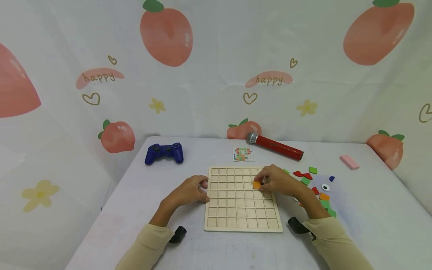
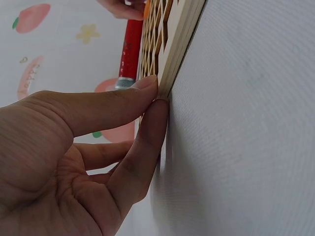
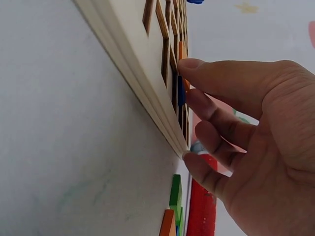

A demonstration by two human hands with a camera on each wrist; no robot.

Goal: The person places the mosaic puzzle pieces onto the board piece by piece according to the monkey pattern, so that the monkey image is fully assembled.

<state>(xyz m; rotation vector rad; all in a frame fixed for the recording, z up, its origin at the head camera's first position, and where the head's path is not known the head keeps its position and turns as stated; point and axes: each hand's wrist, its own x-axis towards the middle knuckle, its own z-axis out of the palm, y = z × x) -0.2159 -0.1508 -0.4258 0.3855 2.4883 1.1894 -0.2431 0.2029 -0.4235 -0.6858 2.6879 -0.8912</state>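
Note:
A pale wooden grid board (image 1: 233, 228) lies flat on the table, its surface cut into square cells. My left hand (image 1: 190, 190) holds the board's left edge, thumb and a finger close together at the rim in the left wrist view. Over the board's upper right cells, my right hand (image 1: 278, 180) pinches an orange square tile (image 1: 257, 185) between thumb and fingers. A blue piece (image 3: 181, 91) sits right beside that tile in the right wrist view. The fingers partly cover both pieces.
Right of the board lie loose green, red and orange pieces and a white eye disc (image 1: 325, 188). Behind it are a pattern card (image 1: 243, 154) and a red microphone (image 1: 276, 146). A blue game controller (image 1: 164, 153) stands back left, a pink block (image 1: 349, 162) far right.

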